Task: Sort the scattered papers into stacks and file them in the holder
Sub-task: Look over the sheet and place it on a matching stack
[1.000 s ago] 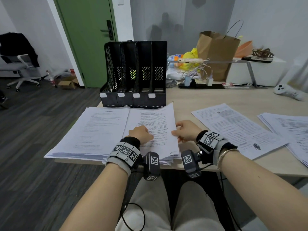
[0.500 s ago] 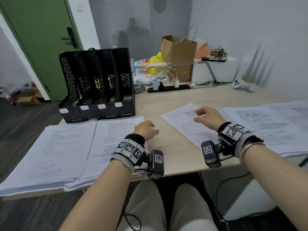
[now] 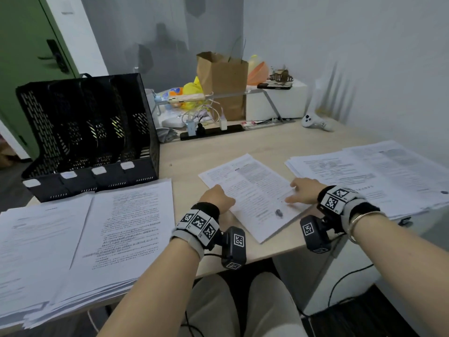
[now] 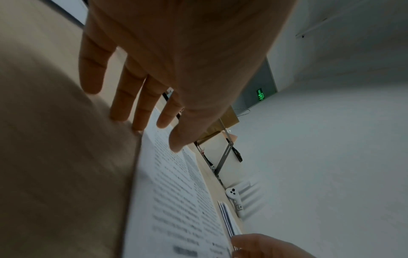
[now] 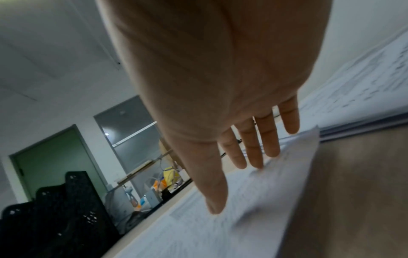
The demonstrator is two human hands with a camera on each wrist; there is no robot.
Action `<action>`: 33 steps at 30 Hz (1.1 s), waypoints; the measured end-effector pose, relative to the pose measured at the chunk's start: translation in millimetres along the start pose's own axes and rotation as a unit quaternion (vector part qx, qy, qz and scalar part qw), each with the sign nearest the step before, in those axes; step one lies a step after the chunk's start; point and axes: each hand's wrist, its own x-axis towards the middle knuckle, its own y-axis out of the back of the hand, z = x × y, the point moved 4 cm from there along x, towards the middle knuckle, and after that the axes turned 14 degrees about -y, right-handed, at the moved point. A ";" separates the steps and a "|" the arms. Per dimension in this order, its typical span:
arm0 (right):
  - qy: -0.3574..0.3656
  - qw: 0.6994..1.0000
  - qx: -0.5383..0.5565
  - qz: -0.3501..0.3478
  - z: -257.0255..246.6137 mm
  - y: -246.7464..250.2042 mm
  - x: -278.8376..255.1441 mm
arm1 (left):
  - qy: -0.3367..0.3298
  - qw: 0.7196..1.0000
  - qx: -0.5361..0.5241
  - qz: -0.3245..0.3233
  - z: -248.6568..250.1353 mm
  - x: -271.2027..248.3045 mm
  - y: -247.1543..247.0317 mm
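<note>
A printed sheet (image 3: 252, 190) lies skewed on the wooden desk (image 3: 255, 144) in front of me. My left hand (image 3: 217, 198) rests with straight fingers at the sheet's left edge (image 4: 141, 108). My right hand (image 3: 303, 193) lies flat on its right side, fingers (image 5: 253, 148) straight on the paper (image 5: 220, 218). Two paper stacks (image 3: 97, 234) sit side by side at the left, and a spread pile (image 3: 369, 171) is at the right. The black four-slot file holder (image 3: 90, 135) stands behind the left stacks.
A brown paper bag (image 3: 223, 81), a raised shelf with cables and chargers (image 3: 209, 117), and a white box sit at the back of the desk. A white controller (image 3: 314, 121) lies at the back right. A green door (image 3: 21, 57) is at the left.
Both hands left the left stacks and moved right to the single skewed sheet. The right hand went first, then the left followed to its left edge. My view also turned right.
</note>
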 end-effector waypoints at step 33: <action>0.150 0.855 0.496 -0.010 21.9 42.4 -81.9 | -0.201 0.912 -0.223 0.281 105.5 18.1 28.2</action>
